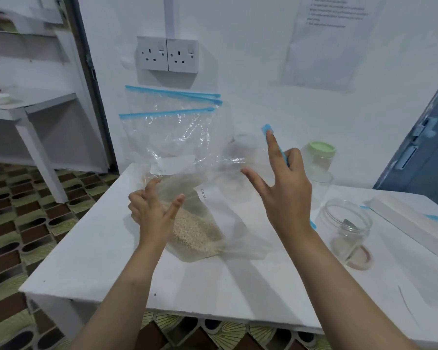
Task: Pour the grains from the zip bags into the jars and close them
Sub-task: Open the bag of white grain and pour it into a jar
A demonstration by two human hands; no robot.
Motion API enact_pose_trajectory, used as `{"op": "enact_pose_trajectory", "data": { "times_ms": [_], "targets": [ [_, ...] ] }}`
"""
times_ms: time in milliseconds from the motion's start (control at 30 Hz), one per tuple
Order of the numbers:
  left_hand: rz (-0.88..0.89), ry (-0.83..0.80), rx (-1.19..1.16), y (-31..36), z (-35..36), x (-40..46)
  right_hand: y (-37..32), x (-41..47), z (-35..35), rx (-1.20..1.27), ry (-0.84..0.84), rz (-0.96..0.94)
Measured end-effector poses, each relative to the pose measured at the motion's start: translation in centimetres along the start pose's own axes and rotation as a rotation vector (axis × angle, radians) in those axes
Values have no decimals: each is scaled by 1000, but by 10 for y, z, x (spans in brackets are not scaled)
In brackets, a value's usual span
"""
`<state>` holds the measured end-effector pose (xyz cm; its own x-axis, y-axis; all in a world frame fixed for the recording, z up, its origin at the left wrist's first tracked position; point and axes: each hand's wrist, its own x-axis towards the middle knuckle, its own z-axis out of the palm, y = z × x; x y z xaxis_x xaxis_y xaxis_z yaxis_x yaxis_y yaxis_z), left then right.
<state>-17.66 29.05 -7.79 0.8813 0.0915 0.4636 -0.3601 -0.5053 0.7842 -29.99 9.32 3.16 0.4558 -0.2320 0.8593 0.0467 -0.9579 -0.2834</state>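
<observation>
**Zip bag of grain in hand; pour not yet begun**

The clear plastic zip bag with a blue zip strip stands on the white bench, its lower end full of pale tan grains and its upper part slack and crumpled. A white label shows on its side.

The left hand holds the bag at mid-height, fingers curled into the film behind and thumb pressed against the front. The right hand is raised at the bag's top edge: forefinger straight up beside the blue slider tab, thumb spread wide, the other fingers folded over the blue strip. Whether the zip is already parted cannot be told.

Judged step: opening or readying the bag mouth ahead of pouring.

An open clear glass jar stands to the right, near the bag, with a pinkish lid flat on the bench at its base. A dark item inside the jar cannot be identified. Behind stands a clear jar capped with a green lid. More blue-zipped clear bags lean on the wall below a double socket.

Next move probably calls for a fully parted mouth, then lifting the bag and narrowing one corner over the open jar's rim.
</observation>
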Motion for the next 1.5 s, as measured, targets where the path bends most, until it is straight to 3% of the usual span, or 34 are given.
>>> {"op": "enact_pose_trajectory", "data": {
  "times_ms": [167,367,800,933,1067,1267,1500],
  "targets": [
    [51,-65,-47,4,-2,14,3,-7,-7,24,35,55],
    [-142,-133,-251,-16,-7,-7,6,-15,-5,15,5,87],
    [-155,-192,-473,-14,-19,29,7,-14,-7,7,-5,98],
    [-198,-108,-442,-9,-17,27,7,-18,-7,6,12,124],
    [-258,-189,-323,-10,-19,18,6,-20,-7,-4,1,130],
    [-159,-208,-436,-12,-25,19,6,-25,-8,-9,6,136],
    [-177,-195,-514,-5,-21,5,5,-30,-9,-8,27,142]
  ]
}}
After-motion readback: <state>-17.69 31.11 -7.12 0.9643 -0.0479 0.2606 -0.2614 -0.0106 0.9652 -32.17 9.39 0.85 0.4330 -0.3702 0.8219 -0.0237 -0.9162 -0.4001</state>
